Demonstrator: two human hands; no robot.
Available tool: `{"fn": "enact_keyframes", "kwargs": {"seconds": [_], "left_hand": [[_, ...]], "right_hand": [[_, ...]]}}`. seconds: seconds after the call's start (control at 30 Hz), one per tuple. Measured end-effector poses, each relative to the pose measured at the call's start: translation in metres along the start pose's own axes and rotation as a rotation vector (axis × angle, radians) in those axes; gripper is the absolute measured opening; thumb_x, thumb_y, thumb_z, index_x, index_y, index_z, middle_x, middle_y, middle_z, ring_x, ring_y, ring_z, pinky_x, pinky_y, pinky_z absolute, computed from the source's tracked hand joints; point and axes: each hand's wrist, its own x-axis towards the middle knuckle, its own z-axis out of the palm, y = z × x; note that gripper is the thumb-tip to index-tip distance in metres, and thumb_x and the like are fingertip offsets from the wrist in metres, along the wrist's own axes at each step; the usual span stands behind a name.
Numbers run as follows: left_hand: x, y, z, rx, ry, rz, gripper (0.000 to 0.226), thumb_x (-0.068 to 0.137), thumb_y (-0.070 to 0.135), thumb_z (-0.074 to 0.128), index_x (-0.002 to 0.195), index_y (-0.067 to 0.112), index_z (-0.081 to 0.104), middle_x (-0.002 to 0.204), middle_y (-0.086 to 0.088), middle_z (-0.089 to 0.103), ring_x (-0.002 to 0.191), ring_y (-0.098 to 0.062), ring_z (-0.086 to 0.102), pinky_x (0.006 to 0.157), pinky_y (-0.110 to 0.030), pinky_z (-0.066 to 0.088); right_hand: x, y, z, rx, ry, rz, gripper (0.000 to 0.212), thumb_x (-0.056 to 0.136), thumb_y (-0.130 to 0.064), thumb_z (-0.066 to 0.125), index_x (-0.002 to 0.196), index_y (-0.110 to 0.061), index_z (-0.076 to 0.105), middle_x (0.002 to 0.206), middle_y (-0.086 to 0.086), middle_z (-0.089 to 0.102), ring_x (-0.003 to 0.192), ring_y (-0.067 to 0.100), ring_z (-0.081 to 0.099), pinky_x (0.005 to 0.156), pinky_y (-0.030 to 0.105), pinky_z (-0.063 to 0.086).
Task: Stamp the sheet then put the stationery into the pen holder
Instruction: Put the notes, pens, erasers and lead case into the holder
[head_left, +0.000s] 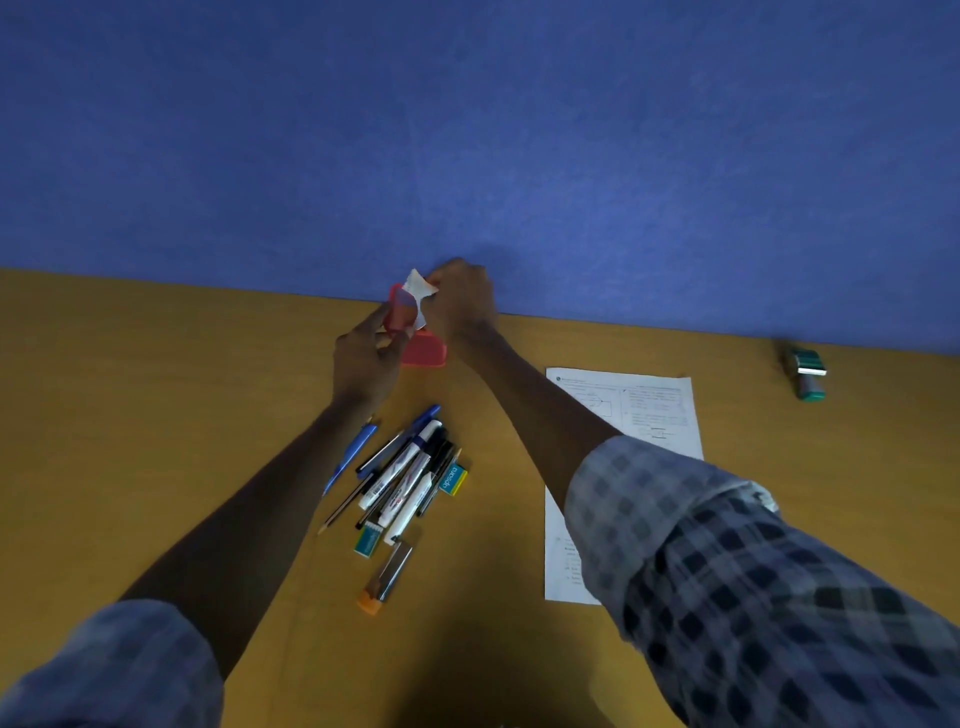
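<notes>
While both arms are stretched toward the far edge of the desk, the following is noted.

Left hand: the left hand is raised just above the desk; its fingers are curled round a red pen holder, which is gripped from the left side.
Pen holder: held tilted off the desk near the blue wall, long axis slanted, open mouth turned up and toward the camera; a second red piece is seen lying on the desk just below it, touching or nearly so (cannot be told).
Right hand: the right hand is closed in a narrow pinch on a crumpled white paper scrap at the holder's mouth; whether the scrap is inside or just at the rim cannot be told.
Stationery: a pile of pens and markers is laid between the forearms, long axes running from near left to far right, tips mixed; a blue pen lies at its left, two boxed erasers at its edges, and an orange-ended cutter nearest the camera.
Sheet: a printed sheet lies flat to the right of the pile, long axis running away from the camera, partly covered by the right sleeve.
Stamp: a green stamp is seen lying on its side at the far right, well apart from the sheet, close to the wall.
</notes>
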Motion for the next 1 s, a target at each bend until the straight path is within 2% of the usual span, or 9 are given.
{"fn": "enact_keyframes", "kwargs": {"seconds": [0.07, 0.23, 0.33, 0.5, 0.63, 0.7, 0.8, 0.87, 1.0], "left_hand": [[-0.002, 0.002, 0.000, -0.011, 0.008, 0.021, 0.044, 0.092, 0.037, 0.060, 0.135, 0.026, 0.056, 0.117, 0.001, 0.071, 0.105, -0.013, 0.067, 0.088, -0.031, 0.056], [-0.002, 0.000, 0.002, -0.040, 0.018, -0.005, 0.048, 0.090, 0.032, 0.063, 0.137, 0.026, 0.055, 0.115, 0.005, 0.071, 0.105, -0.008, 0.067, 0.092, -0.029, 0.054], [-0.002, -0.001, 0.001, -0.033, 0.005, 0.016, 0.045, 0.091, 0.027, 0.063, 0.135, 0.024, 0.058, 0.113, 0.008, 0.071, 0.103, -0.006, 0.067, 0.091, -0.022, 0.053], [0.002, -0.002, 0.002, 0.010, 0.025, 0.064, 0.042, 0.093, 0.025, 0.060, 0.135, 0.019, 0.058, 0.108, 0.000, 0.074, 0.096, -0.006, 0.070, 0.088, -0.027, 0.057], [0.002, -0.004, 0.002, 0.036, 0.030, 0.073, 0.041, 0.095, 0.028, 0.059, 0.135, 0.019, 0.057, 0.107, -0.001, 0.075, 0.098, -0.011, 0.071, 0.086, -0.033, 0.059], [0.002, -0.006, 0.001, 0.059, 0.033, 0.089, 0.044, 0.094, 0.033, 0.058, 0.136, 0.019, 0.055, 0.107, -0.001, 0.074, 0.097, -0.013, 0.071, 0.083, -0.036, 0.060], [0.002, -0.005, -0.001, 0.113, 0.054, 0.061, 0.052, 0.092, 0.039, 0.058, 0.139, 0.020, 0.048, 0.109, 0.002, 0.072, 0.095, -0.015, 0.071, 0.080, -0.036, 0.060], [0.000, -0.004, -0.002, 0.145, 0.095, 0.034, 0.054, 0.089, 0.043, 0.059, 0.136, 0.020, 0.049, 0.102, 0.005, 0.071, 0.090, -0.013, 0.070, 0.076, -0.032, 0.056], [-0.015, -0.003, -0.004, 0.220, 0.172, -0.014, 0.032, 0.083, 0.036, 0.068, 0.109, 0.018, 0.065, 0.084, 0.003, 0.068, 0.069, -0.015, 0.065, 0.066, -0.026, 0.048]], "right_hand": [[0.004, -0.005, 0.003, -0.043, -0.033, 0.029, 0.028, 0.081, -0.020, 0.073, 0.102, -0.002, 0.067, 0.098, 0.012, 0.069, 0.088, 0.027, 0.067, 0.060, 0.032, 0.055], [0.014, -0.016, 0.008, -0.296, -0.092, 0.062, 0.028, 0.089, -0.024, 0.064, 0.111, -0.008, 0.059, 0.108, 0.009, 0.066, 0.100, 0.028, 0.064, 0.073, 0.034, 0.053], [0.020, -0.023, 0.015, -0.355, -0.137, 0.084, 0.023, 0.094, -0.024, 0.057, 0.112, -0.010, 0.060, 0.108, 0.008, 0.066, 0.101, 0.027, 0.065, 0.068, 0.030, 0.046], [0.020, -0.023, 0.031, -0.415, -0.210, 0.083, 0.018, 0.093, -0.021, 0.056, 0.106, -0.011, 0.063, 0.103, 0.006, 0.066, 0.099, 0.025, 0.065, 0.065, 0.030, 0.043], [0.017, -0.020, 0.034, -0.429, -0.228, 0.059, 0.015, 0.091, -0.027, 0.059, 0.095, -0.014, 0.062, 0.076, 0.000, 0.056, 0.088, 0.022, 0.064, 0.062, 0.029, 0.043], [0.014, -0.018, 0.031, -0.415, -0.190, 0.015, 0.023, 0.092, -0.030, 0.057, 0.099, -0.009, 0.063, 0.075, 0.000, 0.052, 0.080, 0.021, 0.060, 0.062, 0.030, 0.044], [0.007, -0.015, 0.021, -0.360, -0.066, -0.057, 0.026, 0.093, -0.029, 0.052, 0.100, -0.007, 0.062, 0.093, 0.009, 0.063, 0.085, 0.027, 0.061, 0.063, 0.031, 0.043], [0.001, -0.009, 0.014, -0.263, 0.014, -0.049, 0.025, 0.091, -0.029, 0.052, 0.094, -0.007, 0.063, 0.092, 0.010, 0.065, 0.085, 0.030, 0.061, 0.063, 0.031, 0.042], [-0.019, 0.016, 0.007, -0.091, 0.113, -0.001, 0.028, 0.086, -0.034, 0.057, 0.086, -0.010, 0.071, 0.078, 0.007, 0.068, 0.071, 0.026, 0.063, 0.059, 0.029, 0.045]]}}
